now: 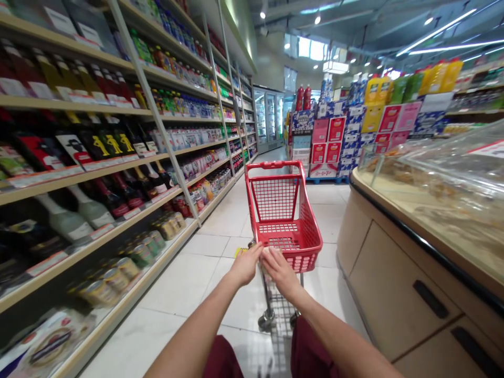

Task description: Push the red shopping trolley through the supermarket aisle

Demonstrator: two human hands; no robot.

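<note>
A red plastic shopping cart [275, 197] stands in front of me in the aisle, with an open mesh basket and nothing visible in it. My left hand [247, 263] is on the near left corner of its rim, fingers bent over the edge. Close beside it, my right hand [279, 269] rests its fingers over the same near edge, and the palms hide most of the part they hold. A small yellow patch [241, 252] shows just left of my left hand. Metal legs and a caster wheel [266, 320] appear below the basket.
Shelving with bottles [106, 142] and cans [118, 270] runs along the left. A curved wooden counter [378, 252] with a clear cover and dark handles bounds the right. Stacked cartons [326, 144] topped with juice bottles [413, 81] stand ahead, and glass-door coolers [270, 115] farther back.
</note>
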